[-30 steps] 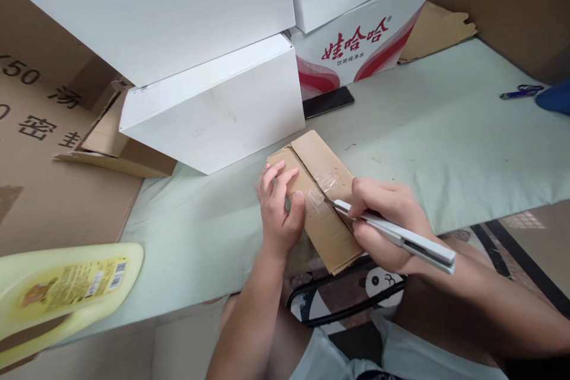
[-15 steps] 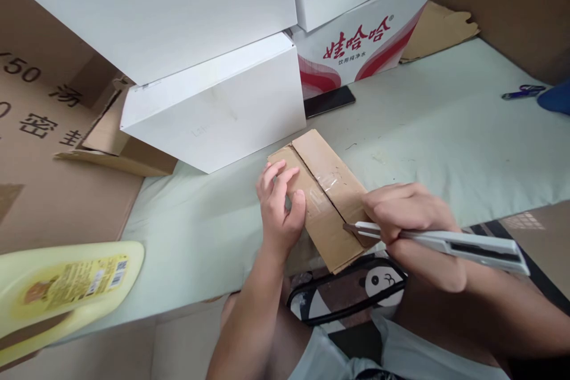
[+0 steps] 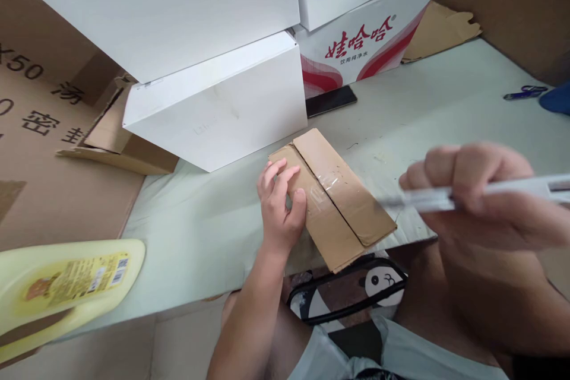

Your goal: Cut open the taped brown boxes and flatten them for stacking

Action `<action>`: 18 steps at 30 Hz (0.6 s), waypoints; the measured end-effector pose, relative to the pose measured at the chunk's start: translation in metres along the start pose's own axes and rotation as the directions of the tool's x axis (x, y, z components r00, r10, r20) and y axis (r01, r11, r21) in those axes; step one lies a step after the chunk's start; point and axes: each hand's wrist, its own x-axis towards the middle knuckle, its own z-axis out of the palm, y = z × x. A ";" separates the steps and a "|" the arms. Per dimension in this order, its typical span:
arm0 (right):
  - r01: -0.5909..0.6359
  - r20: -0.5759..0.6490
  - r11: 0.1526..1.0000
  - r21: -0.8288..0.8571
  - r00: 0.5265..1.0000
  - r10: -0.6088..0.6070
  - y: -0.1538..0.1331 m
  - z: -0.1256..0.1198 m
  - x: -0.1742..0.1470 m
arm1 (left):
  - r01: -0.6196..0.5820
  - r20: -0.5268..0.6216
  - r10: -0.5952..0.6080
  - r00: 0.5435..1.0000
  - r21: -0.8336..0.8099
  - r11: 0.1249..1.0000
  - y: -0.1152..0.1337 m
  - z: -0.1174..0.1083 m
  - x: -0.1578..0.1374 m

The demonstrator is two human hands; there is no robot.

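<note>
A small brown cardboard box (image 3: 351, 196) lies at an angle on the cloth-covered surface, near its front edge. A dark seam runs lengthwise between its flaps, and strips of clear tape cross the middle. My left hand (image 3: 282, 205) holds the box by its left side, fingers curled and somewhat apart over the top. To the right of the box, my right hand (image 3: 476, 190) is closed around a white utility knife (image 3: 512, 190). The knife's tip is smeared by motion and points left toward the box's right edge; whether it touches cannot be told.
White boxes (image 3: 214, 107) stand stacked behind, next to a red-and-white carton (image 3: 369, 47). A black flat object (image 3: 332, 101) lies before them. A yellow bottle (image 3: 66, 291) is at left; purple-handled scissors (image 3: 525, 92) lie far right. Below the edge is a patterned bag (image 3: 347, 294).
My right hand has moved right and up with the utility knife, away from the seam, uncovering the box's lower right corner. My left hand and the box have hardly moved.
</note>
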 end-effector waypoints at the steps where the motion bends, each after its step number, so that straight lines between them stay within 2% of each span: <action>1: -0.044 -0.216 0.998 -0.046 0.976 0.033 0.009 -0.002 0.002 | -0.001 -0.005 0.001 1.000 -0.007 1.000 0.000 0.000 0.000; 2: -0.092 -0.386 0.988 -0.123 0.922 0.037 0.020 -0.003 0.004 | 0.001 -0.007 -0.001 1.000 -0.014 1.000 0.000 0.000 0.000; 3: -0.153 -0.474 0.964 -0.218 0.880 0.033 0.033 -0.004 0.006 | 0.007 -0.007 -0.007 1.000 -0.017 1.000 0.001 0.000 0.000; 4: -0.216 -0.468 0.914 -0.344 0.883 0.033 0.047 -0.005 0.006 | 0.014 -0.005 -0.014 1.000 -0.019 1.000 0.001 0.000 0.000; 5: -0.244 -0.418 0.845 -0.477 0.908 0.026 0.061 -0.006 0.006 | 0.021 -0.002 -0.021 1.000 -0.019 1.000 0.001 0.000 0.000; 7: -0.240 -0.250 0.689 -0.684 0.964 0.087 0.089 -0.007 0.004 | 0.030 0.007 -0.030 1.000 -0.021 0.999 0.002 0.000 0.000; 9: -0.205 -0.115 0.591 -0.780 0.976 0.186 0.111 -0.008 0.001 | 0.029 0.007 -0.029 1.000 -0.024 0.999 0.002 0.000 0.000; 14: -0.197 0.030 0.505 -0.840 0.913 0.406 0.140 -0.009 -0.006 | 0.010 -0.003 -0.010 1.000 -0.018 1.000 0.002 0.000 0.001; 16: -0.201 0.053 0.474 -0.858 0.881 0.470 0.140 -0.009 -0.006 | 0.003 -0.008 -0.004 1.000 -0.024 1.000 0.001 0.000 0.000; 18: -0.233 0.031 0.475 -0.849 0.874 0.484 0.133 -0.007 -0.003 | 0.002 -0.010 -0.002 1.000 -0.027 1.000 0.001 0.001 0.000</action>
